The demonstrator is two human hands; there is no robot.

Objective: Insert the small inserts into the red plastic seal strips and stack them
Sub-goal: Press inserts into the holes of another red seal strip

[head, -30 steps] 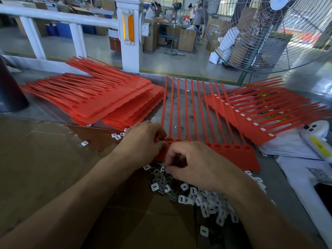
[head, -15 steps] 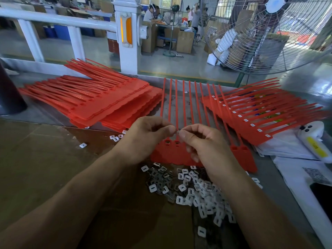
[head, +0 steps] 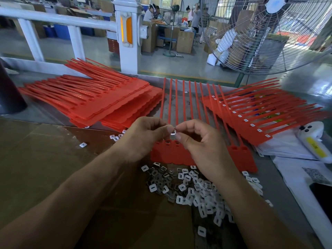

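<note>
A red seal strip sheet (head: 181, 112) lies flat in the middle of the bench, its tails pointing away from me. Just above its near tabs, my left hand (head: 143, 137) and my right hand (head: 199, 142) meet fingertip to fingertip and pinch one small insert (head: 173, 135) between them. A heap of white and grey inserts (head: 195, 191) lies on the bench in front of the sheet. A pile of red strip sheets (head: 100, 103) lies at the left, and another pile with white inserts showing (head: 255, 114) lies at the right.
A white handheld device with a yellow label (head: 312, 141) rests on white sheets (head: 294, 169) at the right. A black object (head: 9, 94) stands at the far left. A large fan (head: 269, 33) and a white railing post (head: 127, 35) rise behind the bench.
Both hands have risen from the heap and the sheet's tabs. They now hold one insert together above the sheet.
</note>
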